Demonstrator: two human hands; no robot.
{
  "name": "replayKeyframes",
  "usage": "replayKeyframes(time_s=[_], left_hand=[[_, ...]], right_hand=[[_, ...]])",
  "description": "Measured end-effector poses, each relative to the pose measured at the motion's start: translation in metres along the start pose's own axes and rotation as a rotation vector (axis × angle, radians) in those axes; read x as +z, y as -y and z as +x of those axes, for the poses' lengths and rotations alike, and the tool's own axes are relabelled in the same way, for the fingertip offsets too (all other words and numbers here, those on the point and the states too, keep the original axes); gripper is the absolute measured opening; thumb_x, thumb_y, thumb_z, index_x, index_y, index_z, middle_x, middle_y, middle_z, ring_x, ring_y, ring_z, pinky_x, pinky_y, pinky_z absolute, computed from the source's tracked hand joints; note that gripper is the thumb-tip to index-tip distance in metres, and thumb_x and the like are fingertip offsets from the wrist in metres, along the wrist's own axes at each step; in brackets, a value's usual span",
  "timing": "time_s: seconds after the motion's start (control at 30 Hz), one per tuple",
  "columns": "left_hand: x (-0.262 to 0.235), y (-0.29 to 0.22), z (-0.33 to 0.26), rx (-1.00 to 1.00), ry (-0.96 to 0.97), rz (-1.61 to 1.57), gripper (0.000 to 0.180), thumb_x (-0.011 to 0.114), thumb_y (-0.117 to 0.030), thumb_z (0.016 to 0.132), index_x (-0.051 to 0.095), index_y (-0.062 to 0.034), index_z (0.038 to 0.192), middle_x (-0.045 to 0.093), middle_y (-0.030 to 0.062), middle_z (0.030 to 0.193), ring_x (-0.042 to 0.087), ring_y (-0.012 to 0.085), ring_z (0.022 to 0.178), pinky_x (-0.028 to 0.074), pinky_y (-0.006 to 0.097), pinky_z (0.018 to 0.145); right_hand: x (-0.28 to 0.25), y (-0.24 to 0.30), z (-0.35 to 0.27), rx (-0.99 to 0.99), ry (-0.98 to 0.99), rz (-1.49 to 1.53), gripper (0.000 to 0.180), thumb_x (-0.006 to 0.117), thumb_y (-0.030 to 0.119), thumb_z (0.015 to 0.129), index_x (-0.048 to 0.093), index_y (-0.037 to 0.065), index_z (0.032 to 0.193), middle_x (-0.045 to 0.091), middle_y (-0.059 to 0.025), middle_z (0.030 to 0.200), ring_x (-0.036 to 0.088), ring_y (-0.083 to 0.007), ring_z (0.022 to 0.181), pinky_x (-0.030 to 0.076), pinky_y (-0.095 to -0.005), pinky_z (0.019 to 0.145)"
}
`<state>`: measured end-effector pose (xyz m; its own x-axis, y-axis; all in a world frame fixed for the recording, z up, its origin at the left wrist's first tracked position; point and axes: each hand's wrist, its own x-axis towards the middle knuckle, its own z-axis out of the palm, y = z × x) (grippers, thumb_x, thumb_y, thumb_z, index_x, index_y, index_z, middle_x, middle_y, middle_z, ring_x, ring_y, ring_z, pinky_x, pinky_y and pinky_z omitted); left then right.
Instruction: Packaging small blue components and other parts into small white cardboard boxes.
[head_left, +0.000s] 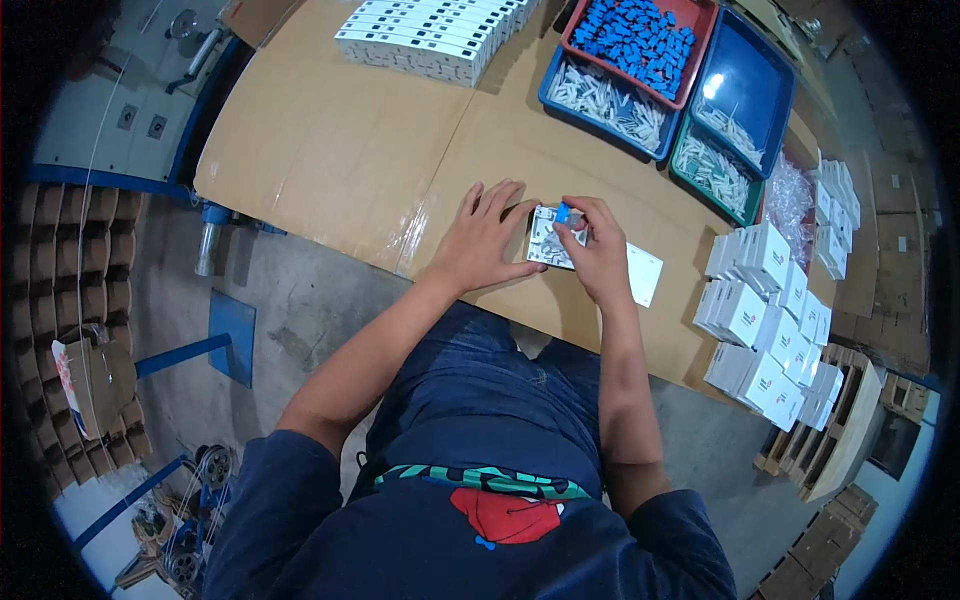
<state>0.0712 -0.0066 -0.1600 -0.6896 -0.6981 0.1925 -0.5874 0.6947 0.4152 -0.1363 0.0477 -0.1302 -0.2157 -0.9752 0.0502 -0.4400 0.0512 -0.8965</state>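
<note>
A small white plastic housing (546,243) with grey and dark parts inside lies on the cardboard-covered table in front of me. My left hand (480,240) rests beside it, fingers spread, its thumb and forefinger touching the housing's left edge. Over the housing's right side, my right hand (598,250) pinches a small blue part (562,213) between thumb and fingers. Part of the housing is hidden under that hand. A flat white plate (643,275) lies just right of my right wrist.
Back right, a red tray (706,20) holds blue parts; blue (548,92) and green (683,178) trays hold white pieces. White boxed units (765,325) are stacked along the right edge. Rows of white housings (420,45) stand at the back. The table's near edge crosses before my waist.
</note>
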Motion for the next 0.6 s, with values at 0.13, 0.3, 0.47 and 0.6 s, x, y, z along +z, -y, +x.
replayKeyframes(time_s=[0.13, 0.3, 0.47, 0.6], left_hand=[[0.001, 0.0, 0.0, -0.019, -0.004, -0.02, 0.09, 0.065, -0.07, 0.083, 0.047, -0.012, 0.149, 0.041, 0.0163, 0.155, 0.032, 0.0332, 0.15, 0.019, 0.058, 0.124], [0.0, 0.0, 0.001, -0.009, -0.014, -0.008, 0.089, 0.065, -0.07, 0.083, 0.048, -0.0125, 0.148, 0.041, 0.0162, 0.154, 0.032, 0.0322, 0.15, 0.02, 0.058, 0.124], [0.0, 0.001, 0.002, -0.016, -0.012, -0.007, 0.088, 0.065, -0.07, 0.083, 0.048, -0.0125, 0.148, 0.041, 0.0159, 0.154, 0.033, 0.0316, 0.15, 0.02, 0.058, 0.124], [0.0, 0.001, 0.002, -0.021, -0.012, -0.016, 0.088, 0.066, -0.07, 0.083, 0.048, -0.0127, 0.148, 0.041, 0.0157, 0.154, 0.033, 0.0314, 0.15, 0.019, 0.058, 0.124]], right_hand=[[0.005, -0.002, 0.005, -0.222, 0.065, -0.276, 0.036, 0.077, 0.009, 0.085, 0.071, 0.006, 0.12, 0.069, -0.0091, 0.117, 0.062, -0.026, 0.106, 0.049, -0.0371, 0.09], [0.012, -0.009, 0.009, -0.247, 0.052, -0.381, 0.036, 0.077, 0.016, 0.083, 0.073, 0.013, 0.119, 0.07, -0.0041, 0.116, 0.06, -0.0267, 0.111, 0.04, -0.0397, 0.096], [0.011, -0.01, 0.01, -0.231, 0.079, -0.374, 0.036, 0.076, 0.017, 0.084, 0.073, 0.015, 0.12, 0.071, -0.0024, 0.118, 0.059, -0.0245, 0.11, 0.038, -0.0388, 0.097], [0.012, -0.008, 0.009, -0.228, 0.083, -0.381, 0.036, 0.076, 0.018, 0.084, 0.073, 0.015, 0.12, 0.071, -0.0021, 0.118, 0.059, -0.0236, 0.11, 0.037, -0.038, 0.096]])
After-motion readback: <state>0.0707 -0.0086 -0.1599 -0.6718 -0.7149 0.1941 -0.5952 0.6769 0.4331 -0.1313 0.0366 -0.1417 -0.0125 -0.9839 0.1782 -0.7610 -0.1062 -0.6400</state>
